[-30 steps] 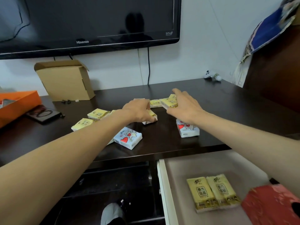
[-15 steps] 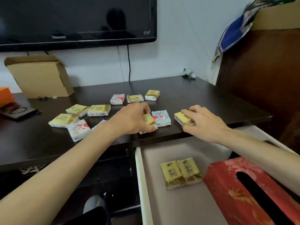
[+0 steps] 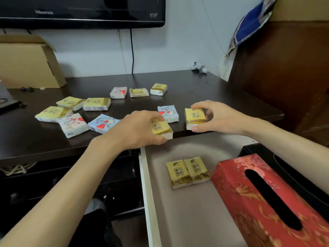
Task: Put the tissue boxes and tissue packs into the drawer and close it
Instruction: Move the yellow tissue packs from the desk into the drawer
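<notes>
My left hand (image 3: 138, 130) grips a yellow tissue pack (image 3: 161, 128) at the front edge of the dark tabletop (image 3: 222, 93), just over the back of the open drawer (image 3: 192, 211). My right hand (image 3: 219, 117) holds another yellow tissue pack (image 3: 195, 118) upright at the same edge. Two yellow packs (image 3: 187, 172) lie side by side in the drawer, beside a red tissue box (image 3: 267, 202) and a black tissue box (image 3: 302, 175). Several yellow, white and blue packs (image 3: 96, 104) stay scattered on the tabletop.
A television (image 3: 80, 11) hangs on the wall above, its cable dropping behind the table. An open cardboard box (image 3: 28, 63) stands at the back left. A dark wooden cabinet (image 3: 284, 68) rises on the right. The drawer's white left rim (image 3: 147, 193) juts out.
Both hands drew back from the middle of the tabletop to its front edge, each bringing a yellow pack. The view dropped, showing more of the drawer and the boxes in it.
</notes>
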